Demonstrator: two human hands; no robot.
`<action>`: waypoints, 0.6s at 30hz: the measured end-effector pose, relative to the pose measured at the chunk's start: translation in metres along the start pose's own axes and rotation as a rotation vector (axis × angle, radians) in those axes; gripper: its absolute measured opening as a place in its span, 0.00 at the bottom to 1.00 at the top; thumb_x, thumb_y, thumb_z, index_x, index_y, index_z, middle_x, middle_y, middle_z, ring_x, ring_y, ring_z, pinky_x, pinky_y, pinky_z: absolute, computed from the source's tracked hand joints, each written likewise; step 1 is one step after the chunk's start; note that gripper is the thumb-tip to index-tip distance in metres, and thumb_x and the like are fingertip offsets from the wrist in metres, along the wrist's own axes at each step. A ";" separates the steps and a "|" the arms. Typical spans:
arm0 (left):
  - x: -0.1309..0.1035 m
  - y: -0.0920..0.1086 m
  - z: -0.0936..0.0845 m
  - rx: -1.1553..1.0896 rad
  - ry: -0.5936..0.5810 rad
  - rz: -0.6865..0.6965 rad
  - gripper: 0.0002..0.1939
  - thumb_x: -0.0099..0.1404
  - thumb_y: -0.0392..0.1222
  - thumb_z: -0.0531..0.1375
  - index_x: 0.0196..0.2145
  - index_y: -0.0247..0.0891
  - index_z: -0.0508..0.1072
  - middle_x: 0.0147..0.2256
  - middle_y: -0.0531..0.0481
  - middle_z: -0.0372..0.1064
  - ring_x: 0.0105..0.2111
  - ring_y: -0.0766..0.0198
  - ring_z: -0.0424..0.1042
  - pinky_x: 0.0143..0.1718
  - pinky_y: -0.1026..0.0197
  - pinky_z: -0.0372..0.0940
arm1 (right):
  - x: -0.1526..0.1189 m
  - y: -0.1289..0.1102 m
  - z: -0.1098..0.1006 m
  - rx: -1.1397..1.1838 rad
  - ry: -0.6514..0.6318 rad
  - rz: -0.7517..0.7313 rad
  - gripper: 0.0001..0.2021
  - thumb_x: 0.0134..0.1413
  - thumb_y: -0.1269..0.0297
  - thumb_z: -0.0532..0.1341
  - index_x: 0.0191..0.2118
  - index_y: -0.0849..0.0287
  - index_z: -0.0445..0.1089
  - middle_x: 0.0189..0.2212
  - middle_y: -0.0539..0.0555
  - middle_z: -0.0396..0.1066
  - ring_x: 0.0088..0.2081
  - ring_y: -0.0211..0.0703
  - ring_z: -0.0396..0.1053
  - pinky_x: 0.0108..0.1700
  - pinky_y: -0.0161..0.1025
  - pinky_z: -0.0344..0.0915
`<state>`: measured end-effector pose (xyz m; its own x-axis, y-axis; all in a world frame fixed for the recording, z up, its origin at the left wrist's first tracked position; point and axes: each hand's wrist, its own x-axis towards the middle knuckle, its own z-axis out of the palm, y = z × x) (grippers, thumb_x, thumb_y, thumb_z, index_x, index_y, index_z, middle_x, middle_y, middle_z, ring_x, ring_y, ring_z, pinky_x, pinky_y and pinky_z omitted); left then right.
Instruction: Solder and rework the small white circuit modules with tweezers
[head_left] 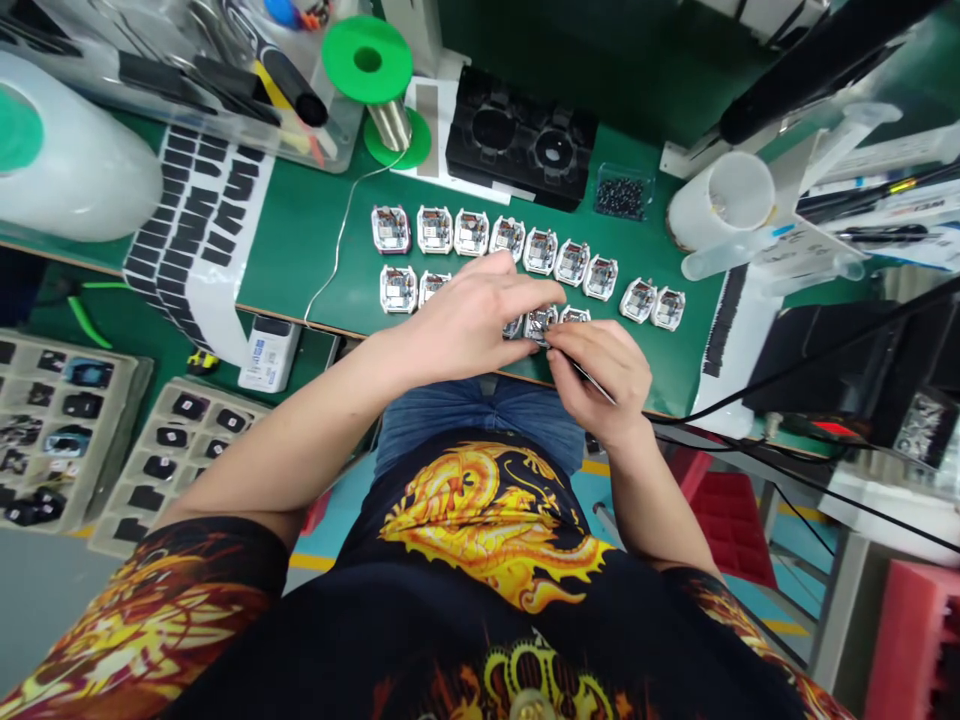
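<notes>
Housing just right of centre frame, straddled by left hand, no telling if clamped, with right hand close below-right, fingers pinching slim tool slanted up-left.

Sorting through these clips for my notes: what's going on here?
At a green tabletop, a person's left hand curves around a small, squarish, white-framed unit with exposed innards. The right hand grips a slim, dark, rod-like tool beside it; whether its tip touches the unit is unclear. More such units lie in two rows, the nearer partly hidden by the hands.
</notes>
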<state>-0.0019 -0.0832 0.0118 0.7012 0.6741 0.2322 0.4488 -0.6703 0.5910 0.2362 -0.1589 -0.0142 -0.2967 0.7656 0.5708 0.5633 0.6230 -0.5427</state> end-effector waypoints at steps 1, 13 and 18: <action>0.000 -0.001 0.000 -0.004 0.001 0.003 0.19 0.73 0.39 0.68 0.60 0.45 0.79 0.49 0.48 0.83 0.46 0.51 0.70 0.52 0.48 0.67 | 0.000 0.000 0.000 -0.002 0.002 0.000 0.17 0.68 0.73 0.69 0.57 0.49 0.81 0.50 0.55 0.88 0.49 0.51 0.86 0.52 0.54 0.83; 0.000 -0.002 -0.003 -0.046 -0.021 -0.006 0.19 0.73 0.40 0.66 0.60 0.46 0.81 0.49 0.48 0.84 0.46 0.50 0.71 0.52 0.47 0.67 | -0.002 0.001 0.000 -0.018 -0.036 -0.004 0.16 0.70 0.72 0.68 0.58 0.50 0.81 0.51 0.55 0.88 0.50 0.50 0.86 0.52 0.53 0.83; 0.001 -0.002 -0.004 -0.044 -0.027 0.000 0.17 0.73 0.40 0.66 0.58 0.46 0.81 0.49 0.48 0.84 0.46 0.51 0.71 0.52 0.48 0.67 | -0.001 0.000 0.000 -0.034 -0.065 0.004 0.16 0.72 0.71 0.67 0.59 0.49 0.81 0.52 0.55 0.88 0.51 0.50 0.86 0.52 0.53 0.82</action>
<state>-0.0039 -0.0801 0.0141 0.7161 0.6652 0.2114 0.4245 -0.6555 0.6246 0.2366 -0.1594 -0.0151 -0.3438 0.7774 0.5268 0.5901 0.6152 -0.5228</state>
